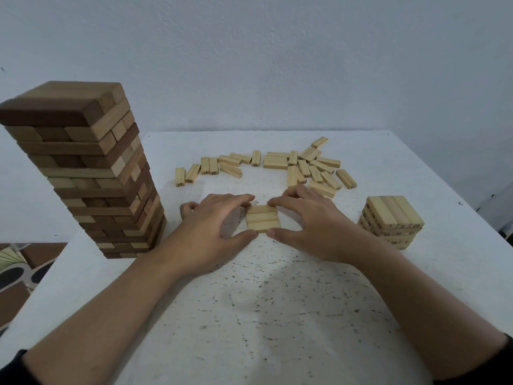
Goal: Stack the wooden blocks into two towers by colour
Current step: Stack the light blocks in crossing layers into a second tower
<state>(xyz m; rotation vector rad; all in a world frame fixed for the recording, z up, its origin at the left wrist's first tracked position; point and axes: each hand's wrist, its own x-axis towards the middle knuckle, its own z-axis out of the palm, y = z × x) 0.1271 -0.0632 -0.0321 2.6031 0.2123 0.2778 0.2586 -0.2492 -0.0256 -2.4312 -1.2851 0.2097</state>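
Three light wooden blocks (263, 221) lie side by side as one flat row in the middle of the white table (277, 301). My left hand (211, 223) pinches the row from its left, thumb at the near edge and fingers at the far edge. My right hand (308, 218) pinches it the same way from the right. A tall tower of brown and tan blocks (83, 173) stands at the left. A short tower of light numbered blocks (391, 220) stands at the right. Several loose light blocks (277, 165) lie scattered behind my hands.
The table's left edge (55, 262) runs close by the tall tower's base, with a patterned floor (16, 273) below. A plain wall (277, 65) rises behind the table. Bare speckled tabletop lies between my forearms.
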